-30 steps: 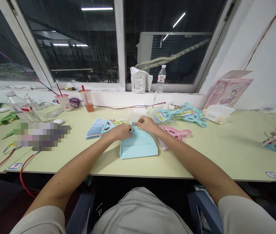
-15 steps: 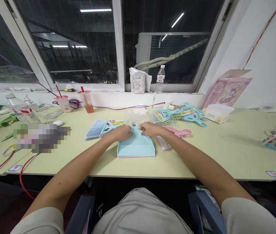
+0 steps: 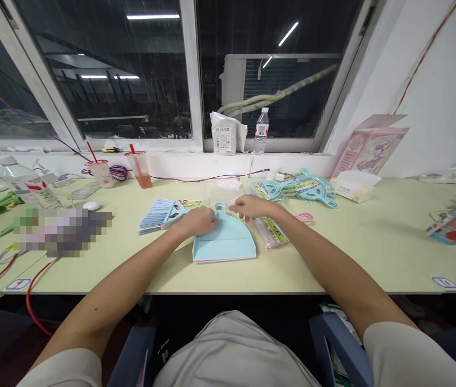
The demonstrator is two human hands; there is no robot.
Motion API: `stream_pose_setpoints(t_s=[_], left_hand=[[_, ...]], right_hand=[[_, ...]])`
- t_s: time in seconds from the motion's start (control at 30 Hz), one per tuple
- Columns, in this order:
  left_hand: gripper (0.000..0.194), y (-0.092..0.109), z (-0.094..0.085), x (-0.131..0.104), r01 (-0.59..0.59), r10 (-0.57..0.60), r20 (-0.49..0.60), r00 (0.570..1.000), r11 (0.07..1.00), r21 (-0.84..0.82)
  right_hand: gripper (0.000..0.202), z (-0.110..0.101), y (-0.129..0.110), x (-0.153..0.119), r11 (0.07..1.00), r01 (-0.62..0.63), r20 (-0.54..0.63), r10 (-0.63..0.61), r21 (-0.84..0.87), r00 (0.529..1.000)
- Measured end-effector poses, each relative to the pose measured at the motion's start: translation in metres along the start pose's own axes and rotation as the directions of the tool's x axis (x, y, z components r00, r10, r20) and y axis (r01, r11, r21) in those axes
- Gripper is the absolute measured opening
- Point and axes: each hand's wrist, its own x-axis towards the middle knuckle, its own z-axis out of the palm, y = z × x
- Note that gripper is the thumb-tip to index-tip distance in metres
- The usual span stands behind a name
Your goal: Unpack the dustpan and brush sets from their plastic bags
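A light blue dustpan [image 3: 228, 242] lies on the table with its handle loop pointing away, and a pinkish edge shows beneath it. My left hand [image 3: 200, 221] is closed on its upper left side by the handle. Just right of the handle, my right hand [image 3: 248, 208] hovers with bent fingers partly apart, holding nothing. Left of the dustpan lies a light blue brush [image 3: 155, 215] with pale bristles. Under my right wrist is a pink brush in clear wrapping [image 3: 270, 231], partly hidden by the arm.
Wrapped light blue brush sets [image 3: 312, 191] lie at the back right, beside a tissue pack [image 3: 357, 185] and a pink box [image 3: 371, 145]. Drink cups [image 3: 139, 169] stand at the back left. A water bottle [image 3: 261, 131] stands on the sill.
My right hand has come off the dustpan's right side and lifted slightly, its fingers loosened. More of the dustpan's right edge shows. The left hand keeps its hold.
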Motion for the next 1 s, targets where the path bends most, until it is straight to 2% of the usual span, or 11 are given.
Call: stream_pose_setpoints(t_s=[0.07, 0.13, 0.27, 0.33, 0.4, 0.5, 0.6, 0.73, 0.87, 0.93, 1.0], left_hand=[[0.037, 0.000, 0.000, 0.001, 0.013, -0.013, -0.013, 1.000, 1.000, 0.005], [0.039, 0.000, -0.002, 0.002, 0.061, -0.061, -0.057, 0.997, 0.998, 0.000], [0.042, 0.000, -0.010, 0.001, 0.209, -0.219, -0.266, 0.939, 0.976, -0.065], [0.038, 0.002, -0.012, 0.000, 0.216, -0.234, -0.343, 0.910, 0.972, -0.090], [0.035, 0.003, -0.013, -0.001, 0.185, -0.204, -0.381, 0.902, 0.979, -0.087], [0.032, 0.005, -0.011, -0.003, 0.131, -0.140, -0.406, 0.903, 0.990, -0.050], [0.033, 0.004, -0.007, -0.004, 0.064, -0.042, -0.449, 0.893, 0.997, 0.036], [0.034, 0.001, -0.003, -0.001, -0.104, 0.202, -0.518, 0.831, 0.972, 0.212], [0.029, 0.010, -0.005, -0.002, -0.300, 0.461, -0.493, 0.738, 0.879, 0.372], [0.026, 0.021, -0.008, -0.003, -0.369, 0.529, -0.448, 0.721, 0.840, 0.398], [0.024, 0.037, -0.010, -0.004, -0.407, 0.546, -0.414, 0.728, 0.830, 0.381]], right_hand=[[0.038, -0.022, 0.008, -0.007, 0.999, -0.004, -0.124, 0.011, 0.055, 0.992], [0.033, -0.044, 0.024, -0.017, 0.999, -0.032, -0.214, 0.029, -0.010, 0.976], [0.002, -0.073, 0.069, -0.041, 0.938, -0.189, -0.196, 0.135, -0.290, 0.971], [0.018, -0.078, 0.088, -0.050, 0.890, -0.290, -0.197, 0.232, -0.352, 0.953], [0.023, -0.079, 0.101, -0.054, 0.837, -0.365, -0.185, 0.315, -0.407, 0.931], [0.014, -0.078, 0.112, -0.059, 0.772, -0.422, -0.138, 0.408, -0.475, 0.902], [0.013, -0.077, 0.123, -0.069, 0.780, -0.436, -0.118, 0.432, -0.448, 0.894], [0.021, -0.068, 0.140, -0.089, 0.867, -0.334, -0.093, 0.323, -0.369, 0.942], [0.013, -0.047, 0.144, -0.094, 0.836, -0.319, -0.152, 0.280, -0.446, 0.948], [0.008, -0.040, 0.142, -0.092, 0.851, -0.305, -0.175, 0.253, -0.428, 0.951], [0.006, -0.038, 0.141, -0.093, 0.894, -0.246, -0.182, 0.189, -0.376, 0.965]])
